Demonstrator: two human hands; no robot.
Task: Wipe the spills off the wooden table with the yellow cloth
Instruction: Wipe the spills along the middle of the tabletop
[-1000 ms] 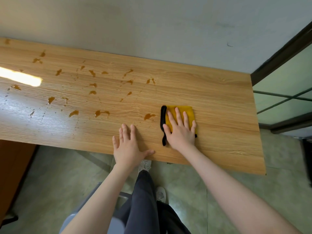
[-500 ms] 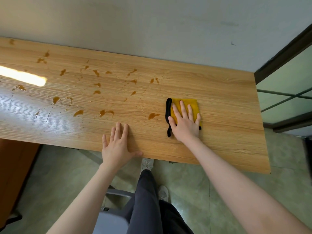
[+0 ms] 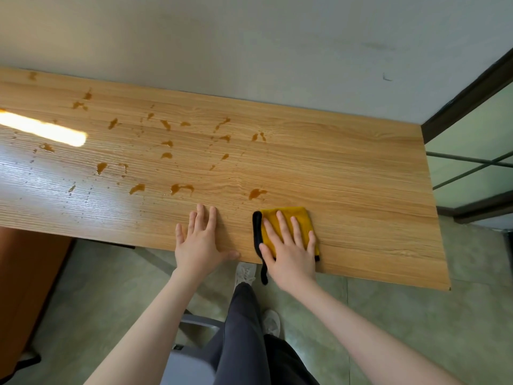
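Head camera looked down at two hands. The right hand (image 3: 291, 254) lay flat on the yellow cloth (image 3: 288, 218), fingers straight and spread, pressing it onto the wooden bench (image 3: 361, 190) near the front edge. A black edge of the cloth hung off the bench at 6 o'clock. The left hand (image 3: 201, 243) lay flat on the bare wood just at 9 o'clock from the cloth, fingers straight, holding nothing. One brown spill (image 3: 256, 193) sat near the cloth at 11 o'clock. More spills (image 3: 166, 140) dotted the bench farther off toward 10 o'clock. A bright glare (image 3: 44, 129) shone past them.
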